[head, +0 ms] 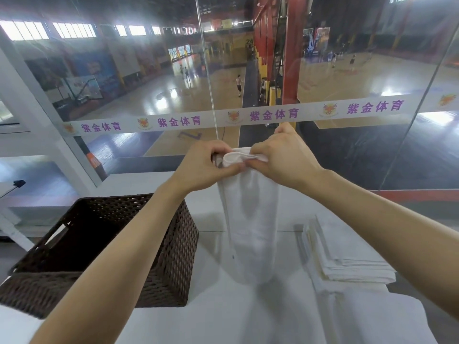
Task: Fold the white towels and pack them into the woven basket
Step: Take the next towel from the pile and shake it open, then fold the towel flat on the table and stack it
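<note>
A white towel (250,219) hangs doubled over in the air above the table, its lower fold reaching down close to the tabletop. My left hand (206,165) and my right hand (280,157) are raised side by side and both pinch its bunched top edge. The dark brown woven basket (171,256) stands on the table at the left, partly hidden behind my left forearm. A stack of folded white towels (347,259) lies at the right, under my right forearm.
The white table (218,314) runs to a glass wall (149,95) just behind it, which bears a frosted band with purple lettering. More white cloth (372,316) lies spread at the near right.
</note>
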### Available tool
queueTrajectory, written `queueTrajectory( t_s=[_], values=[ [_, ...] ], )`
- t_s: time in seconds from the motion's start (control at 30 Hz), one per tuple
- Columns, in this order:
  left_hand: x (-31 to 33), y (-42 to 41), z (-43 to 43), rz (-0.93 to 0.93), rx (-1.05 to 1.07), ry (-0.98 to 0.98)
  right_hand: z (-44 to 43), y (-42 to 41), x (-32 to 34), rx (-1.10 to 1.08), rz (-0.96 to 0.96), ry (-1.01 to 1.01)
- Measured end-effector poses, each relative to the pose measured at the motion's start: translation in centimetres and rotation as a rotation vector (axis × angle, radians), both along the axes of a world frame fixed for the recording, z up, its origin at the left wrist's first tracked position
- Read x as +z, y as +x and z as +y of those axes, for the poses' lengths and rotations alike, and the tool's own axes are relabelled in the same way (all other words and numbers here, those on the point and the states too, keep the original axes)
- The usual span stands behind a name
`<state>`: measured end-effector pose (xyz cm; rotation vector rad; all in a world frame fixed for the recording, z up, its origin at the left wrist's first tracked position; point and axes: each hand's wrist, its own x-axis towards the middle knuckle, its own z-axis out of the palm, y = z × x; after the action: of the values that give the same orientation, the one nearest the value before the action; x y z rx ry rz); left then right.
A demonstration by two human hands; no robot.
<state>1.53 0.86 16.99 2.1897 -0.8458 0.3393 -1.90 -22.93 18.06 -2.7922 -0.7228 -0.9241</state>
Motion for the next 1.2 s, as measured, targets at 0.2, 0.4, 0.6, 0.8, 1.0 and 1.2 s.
queueTrajectory(
  t_s=[0.2,0.4,0.6,0.8,1.0,1.2],
  values=[
    [1.1,0.3,-0.3,-0.062,0.060,0.088,0.6,0.0,0.3,-0.087,-0.008,0.058],
    [0.1,-1.6,0.2,0.112,0.026,-0.094,0.8,0.7,0.4,0.024,0.384,0.169],
    [-12.0,-3.1,3.1,0.553,0.127,0.031,1.8,-1.6,0.7,0.081,0.432,0.211],
    [-19.7,-6.8,5.1,0.699,0.122,0.076,0.8,-3.8,0.3,0.038,0.474,0.308],
    [-23.8,-13.0,10.0,0.864,0.209,0.055,-0.9,-4.5,-5.1,-0.110,0.701,0.515],
    [-26.5,-18.2,14.3,0.821,0.356,0.177,-2.5,-3.8,-18.3,-0.279,1.004,0.568]
  ],
)
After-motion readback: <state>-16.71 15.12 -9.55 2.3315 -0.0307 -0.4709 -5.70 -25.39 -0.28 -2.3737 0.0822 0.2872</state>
